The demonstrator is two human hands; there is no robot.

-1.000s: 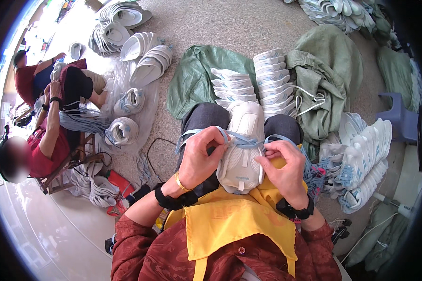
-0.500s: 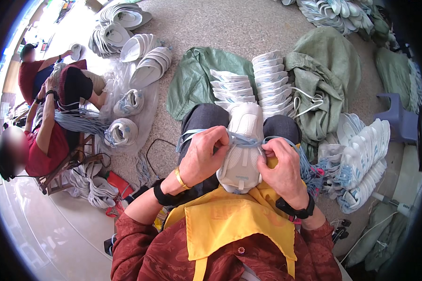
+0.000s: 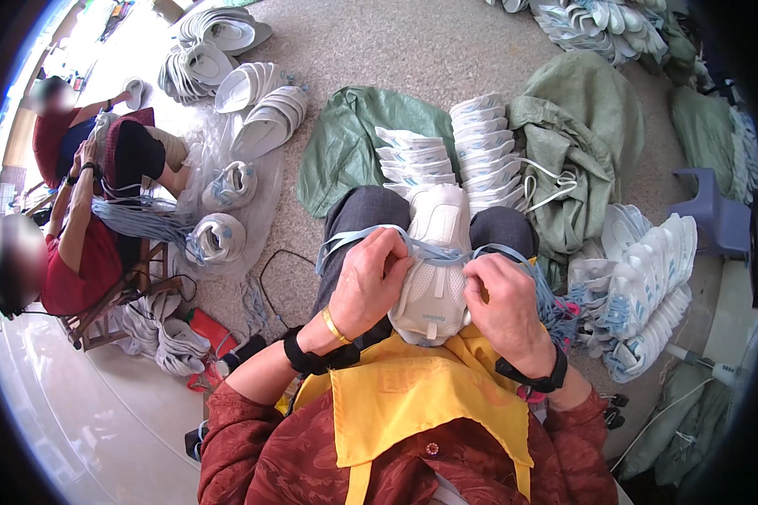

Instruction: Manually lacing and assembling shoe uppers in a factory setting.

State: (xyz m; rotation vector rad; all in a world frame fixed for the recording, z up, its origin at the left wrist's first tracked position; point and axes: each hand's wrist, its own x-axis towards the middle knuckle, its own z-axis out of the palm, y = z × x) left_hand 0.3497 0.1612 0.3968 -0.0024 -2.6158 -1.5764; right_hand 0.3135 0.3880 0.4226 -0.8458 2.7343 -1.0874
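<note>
- Blue lace crosses the white shoe, which I see at the centre of my feed, between two dark-trousered knees; I set my clock face over that shoe.
- At 4 o'clock, the right hand has changed most over the last second: its spread fingers are now curled in, seemingly pinching the lace, though I cannot see every fingertip.
- Toward 8 o'clock, the left hand grasps the lace between thumb and fingers, almost unmoved; a loose length trails to 9 o'clock.
- I judge that the tighter curl gives firmer control of the right-side stretch, while the shoe stays put.
- Around it, I find stacked white shoe uppers at 1 o'clock, white shoes at 3, and a seated co-worker at 9.
</note>
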